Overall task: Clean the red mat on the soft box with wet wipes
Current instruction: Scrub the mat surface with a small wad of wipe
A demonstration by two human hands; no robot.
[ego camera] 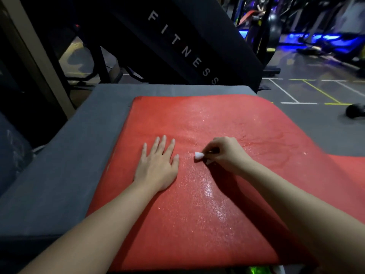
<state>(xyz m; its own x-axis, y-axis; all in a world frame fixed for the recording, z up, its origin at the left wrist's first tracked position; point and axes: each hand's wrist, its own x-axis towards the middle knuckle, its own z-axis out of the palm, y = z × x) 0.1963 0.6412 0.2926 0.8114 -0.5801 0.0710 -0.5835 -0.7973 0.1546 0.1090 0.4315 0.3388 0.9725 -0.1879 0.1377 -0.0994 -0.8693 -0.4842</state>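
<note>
Red mat (177, 119): textured sheet, laid flat on top of the soft box (59, 175). It sits toward the box's right side, leaving a broad grey band bare on the left and a narrower one at the far end. The mat's right part appears to run out past the box edge.

Surface condition: a glossy wet sheen runs down the middle and across the far right. The left strip looks matt, so by judgement it is not yet wiped.

Left hand (158, 163): open, palm down, fingers straight and spread, resting on the mat left of centre. Probable purpose: to pin the light sheet so it does not slide or ruck under the rubbing.

Right hand (225, 155): fingers curled, pinching a wet wipe (198, 155) bunched small. Only a white tip shows past the fingertips, touching the mat just beside the left hand's thumb. The bunched hold suits pressing on one spot rather than a broad sweep.

Stage, by judgement: wiping partly done, working from the wet middle toward the dry left strip. The bracing hand lies on that strip and would have to shift.

Surroundings: dark slanted panel lettered FITNESS (183, 50) behind the box; taped lines on the floor (308, 91); blue-lit gym machines (325, 38) beyond.
</note>
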